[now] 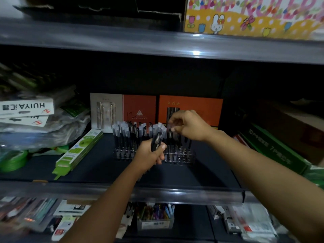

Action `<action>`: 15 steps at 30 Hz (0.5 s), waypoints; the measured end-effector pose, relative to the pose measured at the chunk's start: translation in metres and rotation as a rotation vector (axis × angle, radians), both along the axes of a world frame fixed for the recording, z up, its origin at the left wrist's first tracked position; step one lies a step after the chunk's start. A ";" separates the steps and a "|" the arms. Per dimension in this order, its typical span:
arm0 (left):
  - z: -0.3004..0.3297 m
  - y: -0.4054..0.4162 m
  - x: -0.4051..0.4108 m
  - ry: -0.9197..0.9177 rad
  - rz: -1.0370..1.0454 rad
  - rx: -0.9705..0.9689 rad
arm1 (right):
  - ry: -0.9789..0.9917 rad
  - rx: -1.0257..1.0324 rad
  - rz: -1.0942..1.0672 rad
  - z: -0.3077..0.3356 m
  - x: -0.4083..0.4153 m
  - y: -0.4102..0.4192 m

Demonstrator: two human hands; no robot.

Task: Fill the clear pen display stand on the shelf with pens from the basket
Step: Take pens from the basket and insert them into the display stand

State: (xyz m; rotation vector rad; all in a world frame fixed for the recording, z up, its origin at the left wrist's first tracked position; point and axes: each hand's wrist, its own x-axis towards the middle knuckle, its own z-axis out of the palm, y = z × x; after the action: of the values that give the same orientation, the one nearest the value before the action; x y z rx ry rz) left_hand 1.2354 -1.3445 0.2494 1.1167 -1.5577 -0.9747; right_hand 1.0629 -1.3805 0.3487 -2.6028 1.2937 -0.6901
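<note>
The clear pen display stand [182,157] sits mid-shelf, most of its holes holding upright black pens with frosted caps [122,132]. My left hand [149,154] grips a small bundle of black pens [157,140] in front of the stand. My right hand [189,126] hovers over the stand's right side and pinches the cap of one pen [169,129] standing there. The basket is out of view.
Orange and grey gift pen boxes [191,109] stand behind the stand. A green packet [78,151] lies to the left, white boxes and plastic bags [26,109] beyond it. Green boxes [273,148] lie at right. The shelf's front rail [175,192] runs below my arms.
</note>
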 end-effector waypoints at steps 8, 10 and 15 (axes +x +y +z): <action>0.001 0.000 -0.004 -0.156 0.024 -0.074 | 0.049 -0.003 0.121 0.029 0.011 0.025; 0.003 0.001 -0.006 -0.186 0.038 -0.074 | 0.080 0.005 0.125 0.032 0.013 0.026; 0.007 0.004 -0.004 -0.320 0.051 -0.109 | 0.124 0.050 0.095 0.035 0.013 0.032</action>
State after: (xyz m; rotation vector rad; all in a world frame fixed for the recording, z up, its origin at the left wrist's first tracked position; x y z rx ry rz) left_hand 1.2312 -1.3401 0.2569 1.2736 -1.8042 -0.6911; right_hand 1.0757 -1.3489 0.3839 -2.6842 1.1930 -0.4814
